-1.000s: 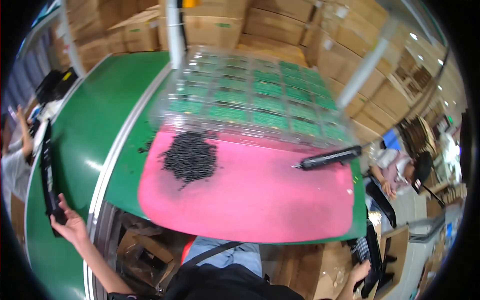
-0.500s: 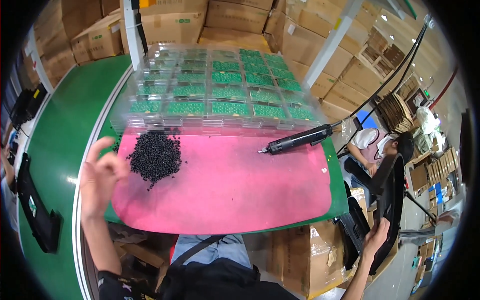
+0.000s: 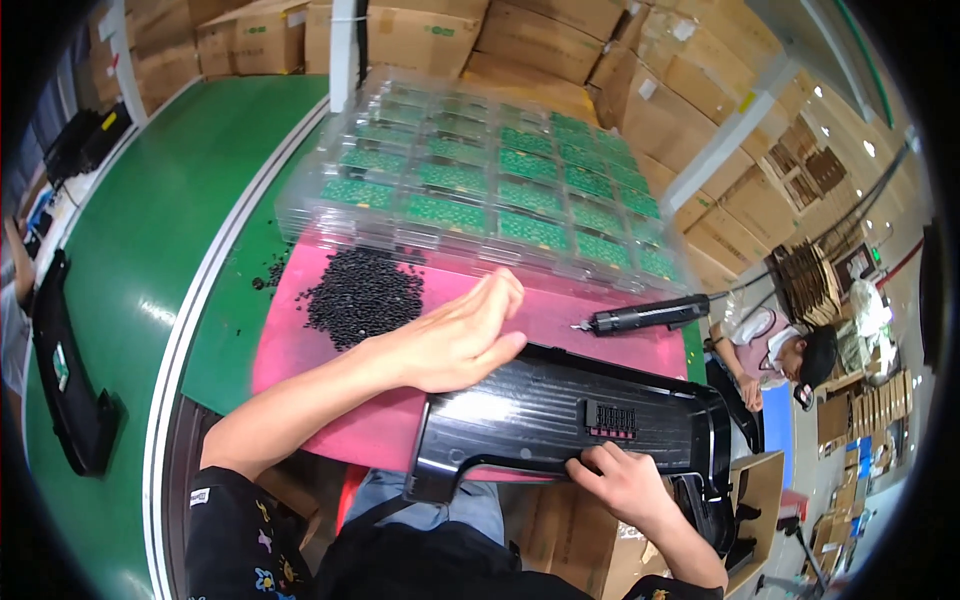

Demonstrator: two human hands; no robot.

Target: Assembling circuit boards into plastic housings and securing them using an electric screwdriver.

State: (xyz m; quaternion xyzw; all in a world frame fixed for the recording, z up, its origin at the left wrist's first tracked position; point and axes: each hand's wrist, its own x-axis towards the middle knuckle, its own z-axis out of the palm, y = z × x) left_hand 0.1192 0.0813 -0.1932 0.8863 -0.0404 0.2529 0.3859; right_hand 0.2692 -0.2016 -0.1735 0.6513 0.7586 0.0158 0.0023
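Note:
A long black plastic housing [image 3: 530, 415], ribbed inside with a small slotted vent, lies tilted over the near part of the pink mat [image 3: 290, 360]. My right hand [image 3: 625, 485] grips its near edge, fingers over the rim. Above the housing's far left end is my left hand [image 3: 460, 340], thumb apart from the bent fingers, with nothing visible in it. Behind my left wrist sits a heap of small black screws or pellets [image 3: 365, 295], too small to tell. A black electric screwdriver [image 3: 645, 316] rests on the mat's far right.
Stacked clear plastic trays [image 3: 400, 235] of green circuit boards [image 3: 530, 228] stand along the mat's far side. Another black housing [image 3: 65, 380] lies at far left. Cardboard boxes [image 3: 420, 40] line the back. A seated person [image 3: 765, 345] is at the right, near an open carton [image 3: 755, 510].
My right hand has brought the black housing from the right side onto the mat. My left hand has moved right, from beside the heap to over the housing. The view has shifted.

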